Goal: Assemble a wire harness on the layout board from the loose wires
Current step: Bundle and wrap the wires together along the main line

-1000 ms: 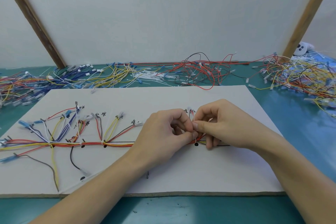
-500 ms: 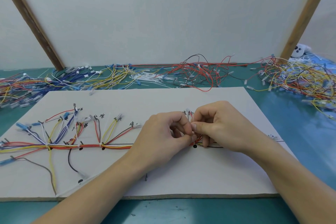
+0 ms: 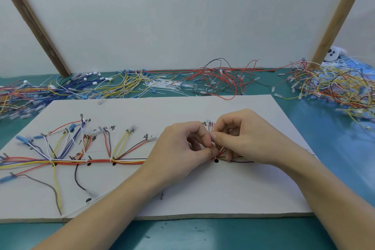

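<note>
A white layout board [image 3: 182, 195] lies on the teal table. A partly built wire harness [image 3: 85, 161] runs along it as a red, yellow and white trunk with branches fanning up and down. My left hand [image 3: 178, 152] and my right hand [image 3: 245, 138] meet at the trunk's right part, above a black dot [image 3: 216, 160]. Both pinch a thin white cable tie [image 3: 213, 138] around the wires there. Fingers hide the tie's loop and the wires under it.
Loose wires lie in piles behind the board: blue and multicoloured at the left [image 3: 30, 95], yellow and white ties in the middle [image 3: 142, 85], red and black [image 3: 223, 81], a yellow-red heap at the right [image 3: 334, 87]. A white panel with wooden struts [image 3: 40, 26] stands behind.
Both hands stay pinched together at the same spot on the trunk; the fingertips shifted only slightly. The camera view tilted a little.
</note>
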The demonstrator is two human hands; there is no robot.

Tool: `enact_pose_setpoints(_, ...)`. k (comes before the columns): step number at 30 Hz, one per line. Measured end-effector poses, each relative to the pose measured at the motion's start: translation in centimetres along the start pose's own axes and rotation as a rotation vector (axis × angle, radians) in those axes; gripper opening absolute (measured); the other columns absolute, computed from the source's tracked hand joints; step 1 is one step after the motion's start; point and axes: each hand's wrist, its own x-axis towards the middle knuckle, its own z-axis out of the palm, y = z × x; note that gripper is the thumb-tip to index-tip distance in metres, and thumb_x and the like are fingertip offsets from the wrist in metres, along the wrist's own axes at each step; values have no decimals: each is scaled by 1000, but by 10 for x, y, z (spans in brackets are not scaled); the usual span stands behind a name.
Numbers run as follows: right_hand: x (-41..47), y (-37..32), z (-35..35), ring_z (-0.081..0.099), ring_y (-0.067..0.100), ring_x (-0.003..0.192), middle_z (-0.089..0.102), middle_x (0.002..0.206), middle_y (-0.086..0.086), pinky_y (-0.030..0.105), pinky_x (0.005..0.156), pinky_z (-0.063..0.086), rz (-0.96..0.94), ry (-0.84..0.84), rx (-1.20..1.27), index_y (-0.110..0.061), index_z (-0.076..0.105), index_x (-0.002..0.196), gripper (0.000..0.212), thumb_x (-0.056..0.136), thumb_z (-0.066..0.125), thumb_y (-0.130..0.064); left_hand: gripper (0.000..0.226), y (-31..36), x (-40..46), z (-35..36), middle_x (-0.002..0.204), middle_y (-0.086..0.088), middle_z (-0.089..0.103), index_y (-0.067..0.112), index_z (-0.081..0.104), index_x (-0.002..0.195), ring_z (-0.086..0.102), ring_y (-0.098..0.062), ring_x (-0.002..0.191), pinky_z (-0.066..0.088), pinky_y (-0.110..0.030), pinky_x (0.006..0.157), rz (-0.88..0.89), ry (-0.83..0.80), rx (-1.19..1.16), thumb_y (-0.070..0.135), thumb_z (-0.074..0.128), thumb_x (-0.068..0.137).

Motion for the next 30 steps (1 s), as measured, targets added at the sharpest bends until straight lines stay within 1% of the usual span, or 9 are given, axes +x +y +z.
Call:
enact_pose_setpoints(5, 1, 1, 0, 67, 15, 50, 69, 58, -4, 22, 48, 49, 6, -19, 16, -17, 71, 80, 16, 96, 68, -14, 21, 1, 0, -1, 62, 7, 64, 23, 65, 74, 45, -2, 52, 35, -14, 54, -1, -20, -5, 20, 86, 79)
enact_pose_setpoints(10, 2, 1, 2, 68, 20, 51, 72, 67, 6, 21, 47, 47, 3, -12, 25, -12, 66, 79, 20, 97, 64, -5, 22, 4, 0, -2, 60, 15, 61, 23, 65, 72, 44, 0, 49, 33, -9, 53, 2, -40, 7, 16, 85, 80)
enact_pose_setpoints(15, 3, 2, 6, 65, 19, 48, 70, 61, 6, 17, 46, 44, -11, 27, 44, -11, 64, 78, 21, 96, 63, 0, 22, 5, 0, -2, 59, 15, 60, 21, 66, 71, 45, -1, 50, 33, -10, 53, 14, -61, 29, 14, 85, 79)
enact_pose_setpoints(18, 3, 1, 7, 65, 20, 49, 68, 58, 1, 19, 47, 45, -6, 33, 96, -7, 63, 79, 19, 96, 62, 2, 21, 5, 1, -2, 58, 14, 58, 21, 65, 70, 44, -2, 49, 33, -11, 52, 17, -67, 43, 14, 84, 78)
enact_pose_setpoints(20, 3, 0, 7, 64, 20, 50, 67, 58, 1, 23, 49, 48, 3, 36, 129, -7, 63, 78, 20, 96, 62, 2, 22, 5, 1, -2, 57, 13, 59, 21, 65, 69, 44, -2, 48, 33, -10, 52, 18, -71, 46, 11, 83, 77)
enact_pose_setpoints(23, 3, -1, 8, 62, 22, 52, 67, 59, 2, 28, 50, 50, 30, 39, 172, -7, 63, 77, 21, 96, 62, 2, 26, 6, 1, -2, 57, 14, 60, 23, 64, 67, 45, 0, 47, 33, -8, 51, 27, -80, 50, 7, 82, 77)
enact_pose_setpoints(26, 3, -2, 8, 60, 19, 50, 66, 57, 3, 27, 49, 50, 84, 34, 234, -7, 62, 77, 23, 97, 61, 2, 29, 7, 1, -2, 58, 14, 62, 26, 64, 66, 47, 0, 47, 34, -7, 52, 47, -88, 61, 7, 83, 76)
enact_pose_setpoints(30, 3, -3, 8, 61, 18, 50, 68, 61, 7, 30, 55, 49, 146, 33, 294, -7, 63, 78, 21, 98, 62, 0, 28, 9, 1, -3, 58, 14, 62, 26, 65, 66, 47, 1, 47, 35, -6, 52, 67, -86, 83, 8, 84, 76)
